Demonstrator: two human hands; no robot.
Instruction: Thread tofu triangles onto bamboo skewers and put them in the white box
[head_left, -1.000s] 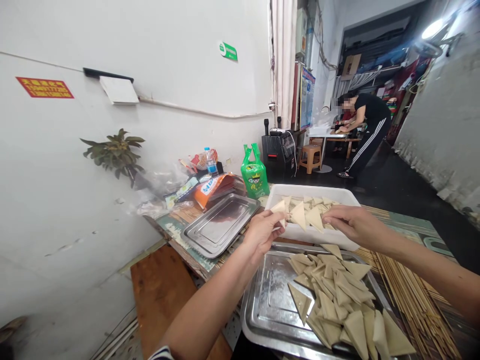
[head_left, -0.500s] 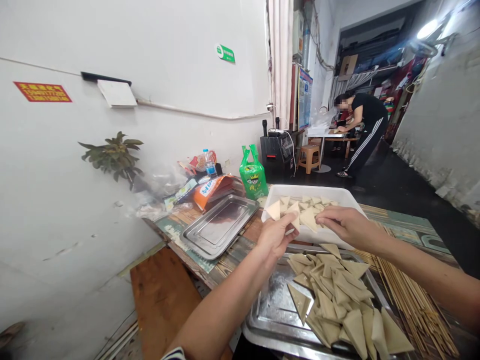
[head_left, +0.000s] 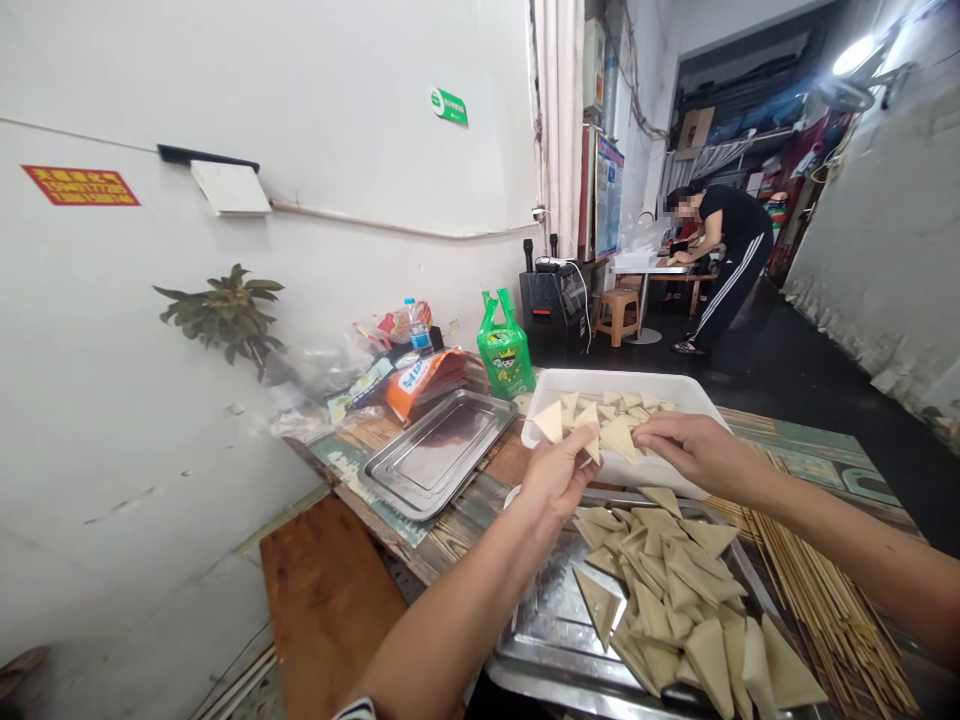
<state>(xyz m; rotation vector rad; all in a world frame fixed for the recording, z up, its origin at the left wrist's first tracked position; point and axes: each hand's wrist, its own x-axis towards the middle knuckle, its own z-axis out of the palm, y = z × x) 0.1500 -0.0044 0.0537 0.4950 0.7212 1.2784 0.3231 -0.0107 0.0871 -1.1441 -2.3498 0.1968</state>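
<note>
Pale tofu-like triangles line up between my hands above a white plastic tub (head_left: 701,398). My left hand (head_left: 559,470) is closed, its thumb and fingers pinching the middle triangle (head_left: 589,418). One triangle (head_left: 550,422) stands out to its left and another (head_left: 619,438) to its right. At the right end of this row, my right hand (head_left: 679,445) is closed in a pinch on what looks like the end of a bamboo skewer, mostly hidden by fingers and triangles. More triangles lie in the tub. Below my hands, a metal tray (head_left: 536,640) bears a heap of tan triangles (head_left: 667,580).
Loose bamboo skewers (head_left: 825,590) lie right of the heaped tray. Another metal tray (head_left: 442,455), an orange packet (head_left: 427,380) and a green bag (head_left: 504,350) are on the table's left and back. Farther off, a person (head_left: 727,240) bends over another table.
The camera view has shifted very slightly. Both hands keep nearly the same pose around the row of triangles, with the right hand a touch farther right.
</note>
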